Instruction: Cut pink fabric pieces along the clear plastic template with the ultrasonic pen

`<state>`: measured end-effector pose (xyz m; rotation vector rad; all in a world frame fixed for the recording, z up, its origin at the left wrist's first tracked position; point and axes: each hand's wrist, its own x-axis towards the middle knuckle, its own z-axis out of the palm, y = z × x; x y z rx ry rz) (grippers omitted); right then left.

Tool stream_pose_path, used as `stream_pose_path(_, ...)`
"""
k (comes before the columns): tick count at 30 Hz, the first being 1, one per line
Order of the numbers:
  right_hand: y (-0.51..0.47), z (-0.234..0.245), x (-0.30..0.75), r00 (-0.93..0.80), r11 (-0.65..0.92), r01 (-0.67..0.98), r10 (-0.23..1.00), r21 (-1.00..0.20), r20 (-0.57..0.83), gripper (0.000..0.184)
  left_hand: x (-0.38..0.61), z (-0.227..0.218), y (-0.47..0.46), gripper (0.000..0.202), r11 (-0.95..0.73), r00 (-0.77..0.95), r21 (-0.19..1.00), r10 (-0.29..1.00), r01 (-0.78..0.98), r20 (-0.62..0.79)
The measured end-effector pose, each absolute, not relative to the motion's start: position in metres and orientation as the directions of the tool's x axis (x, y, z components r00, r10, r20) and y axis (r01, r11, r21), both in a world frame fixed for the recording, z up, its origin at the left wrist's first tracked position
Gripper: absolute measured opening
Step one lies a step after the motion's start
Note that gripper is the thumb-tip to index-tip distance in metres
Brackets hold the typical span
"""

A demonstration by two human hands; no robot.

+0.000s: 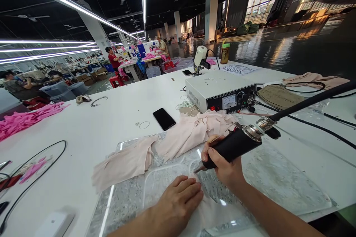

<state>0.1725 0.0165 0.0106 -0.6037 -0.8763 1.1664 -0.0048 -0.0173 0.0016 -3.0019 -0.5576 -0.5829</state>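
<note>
My right hand (228, 168) is wrapped round a thick black ultrasonic handpiece (233, 149), which is corded and has a narrow metal tip. That tip points down and left, close to the fingertips of my left hand (180, 200). My left hand lies flat, fingers stretched out, on pale pink fabric (215, 213) and a clear template (147, 181). Whether the tip touches the fabric I cannot tell. Beneath is a grey, marble-patterned sheet (125, 200). Just beyond my hands lie a left stack of pale fabric pieces (124, 163) and a larger pile (185, 133).
A control box with a dial (222, 89) stands behind the pile, its black cable (311, 100) running above the right side. A black phone (164, 119) lies left of it. Pink fabric (27, 118) and a looped cable (41, 177) are at left. People sit at machines far off.
</note>
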Motion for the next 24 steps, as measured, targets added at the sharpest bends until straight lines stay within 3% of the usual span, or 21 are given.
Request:
stream_pose_path(14, 0.012, 0.024, 0.180, 0.214, 0.291, -0.564, 0.955, -0.773, 0.204, 0.024, -0.002, -0.010, -0.022, 0.024, -0.907, 0.824, 0.085, 0.410, 0.412, 0.391)
stream_pose_path(24, 0.011, 0.016, 0.185, 0.088, 0.242, -0.513, 0.969, -0.823, 0.230, 0.020, -0.004, -0.009, -0.021, 0.024, -0.905, 0.847, 0.110, 0.423, 0.410, 0.323)
